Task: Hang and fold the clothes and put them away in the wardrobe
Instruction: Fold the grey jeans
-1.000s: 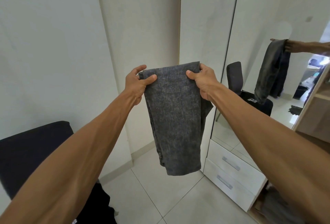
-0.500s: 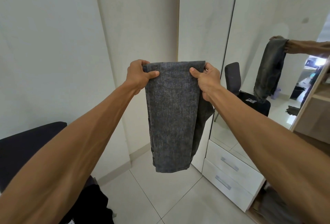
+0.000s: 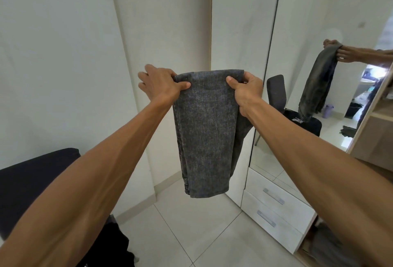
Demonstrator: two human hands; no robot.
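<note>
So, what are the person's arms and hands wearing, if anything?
Nothing that shows. The left forearm and right forearm are bare to the frame edge, no sleeves. The left hand and right hand show no gloves, rings or watch.

The folded trousers hang in mid-air above the floor, with the left hand at their top left corner and the right hand at their top right. Behind them stand the wall on the left and the wardrobe on the right. The wardrobe's mirror sits above two stacked drawers, a shelf lies at the far right, and a chair stands at the lower left against the wall.
</note>
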